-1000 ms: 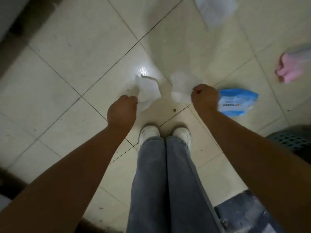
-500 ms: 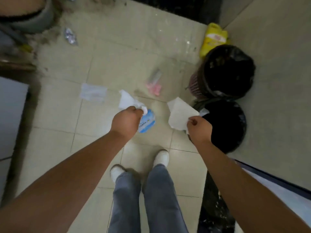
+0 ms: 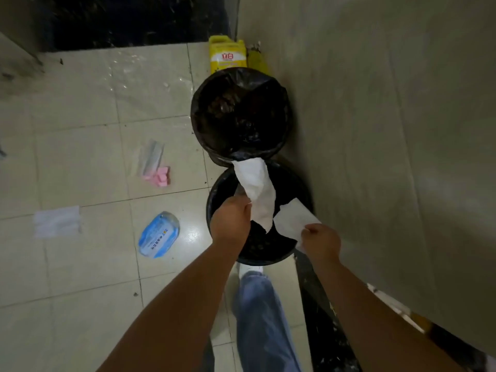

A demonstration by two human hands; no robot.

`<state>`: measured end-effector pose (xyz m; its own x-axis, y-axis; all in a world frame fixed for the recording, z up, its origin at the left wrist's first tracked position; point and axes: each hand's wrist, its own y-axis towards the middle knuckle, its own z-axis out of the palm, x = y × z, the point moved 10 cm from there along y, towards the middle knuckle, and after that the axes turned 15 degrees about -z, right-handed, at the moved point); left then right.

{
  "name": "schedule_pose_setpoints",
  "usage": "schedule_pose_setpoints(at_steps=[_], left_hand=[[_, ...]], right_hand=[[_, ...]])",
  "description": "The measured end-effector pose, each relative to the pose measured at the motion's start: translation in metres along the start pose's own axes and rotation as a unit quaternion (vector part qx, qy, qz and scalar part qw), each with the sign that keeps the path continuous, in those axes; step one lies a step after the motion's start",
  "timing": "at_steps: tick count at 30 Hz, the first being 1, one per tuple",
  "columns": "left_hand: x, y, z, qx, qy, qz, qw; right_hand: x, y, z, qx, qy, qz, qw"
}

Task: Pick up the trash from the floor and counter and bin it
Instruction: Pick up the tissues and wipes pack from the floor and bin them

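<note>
A flat sheet [image 3: 57, 220], a blue pack [image 3: 159, 234] and a pink wrapper [image 3: 154, 167] are left on the floor, well left of the fingers. One tissue [image 3: 256, 194] is pinched in the closed left hand [image 3: 230, 220], another tissue [image 3: 292, 221] in the closed right hand [image 3: 320, 238]. Both are held over the near bin [image 3: 214, 200], seemingly so that they fall inside once released.

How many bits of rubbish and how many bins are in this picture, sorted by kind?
White paper sheets held over the near bin: 2, one in the left hand, one in the right hand
White paper on the floor: 1
Blue packet: 1
Pink-and-clear wrapper: 1
Black-lined bins: 2
Yellow bottle: 1
Total: 8
</note>
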<state>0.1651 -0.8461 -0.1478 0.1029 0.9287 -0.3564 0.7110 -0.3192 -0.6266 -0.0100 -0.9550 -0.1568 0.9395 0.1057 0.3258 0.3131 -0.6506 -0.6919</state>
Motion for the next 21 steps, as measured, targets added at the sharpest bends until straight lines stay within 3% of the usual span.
schedule_pose_setpoints(at_steps=[9, 12, 15, 18, 21], left_hand=[[0.044, 0.038, 0.052, 0.034, 0.098, -0.15, 0.983], [0.054, 0.037, 0.042, 0.032, 0.143, -0.112, 0.983], [0.073, 0.033, 0.021, 0.028, 0.271, -0.053, 0.961], [0.108, 0.03, -0.011, 0.026, 0.369, -0.059, 0.927], [0.141, 0.023, -0.052, 0.014, 0.395, -0.094, 0.914]], right_hand=[[-0.017, 0.044, 0.069, 0.141, 0.042, 0.006, 0.989], [-0.017, 0.055, 0.102, 0.2, 0.043, -0.019, 0.979], [-0.01, 0.054, 0.12, 0.219, -0.009, -0.064, 0.973], [0.009, 0.046, 0.127, 0.221, -0.051, -0.105, 0.968], [0.049, 0.032, 0.125, 0.196, -0.122, -0.181, 0.956]])
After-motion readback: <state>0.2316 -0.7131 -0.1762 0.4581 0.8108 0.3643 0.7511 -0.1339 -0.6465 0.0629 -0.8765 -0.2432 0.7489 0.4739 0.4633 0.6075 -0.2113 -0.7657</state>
